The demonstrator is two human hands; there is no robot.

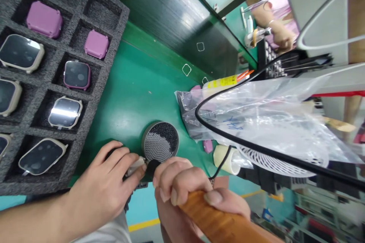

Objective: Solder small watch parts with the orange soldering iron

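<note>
My left hand [112,182] is bent over the bench edge, with thumb and fingers closed on a small pale part [134,166], mostly covered by them. My right hand [182,186] grips an orange-brown, wood-like handle [225,220] that runs toward the lower right. A black rounded end [152,167] shows at its fingers, close to the left fingertips; whether it belongs to the handle I cannot tell. Just beyond both hands stands a round metal cup [144,148] with a grey dimpled surface and dark grains inside.
On the left, a grey foam tray [94,102] holds several watches and purple watch cases. Clear plastic bags [256,114] lie at right under a black cable [242,134]. Nearby are a yellow-labelled bottle [222,82] and a tape roll [228,158]. Another person's hand [282,36] works beyond.
</note>
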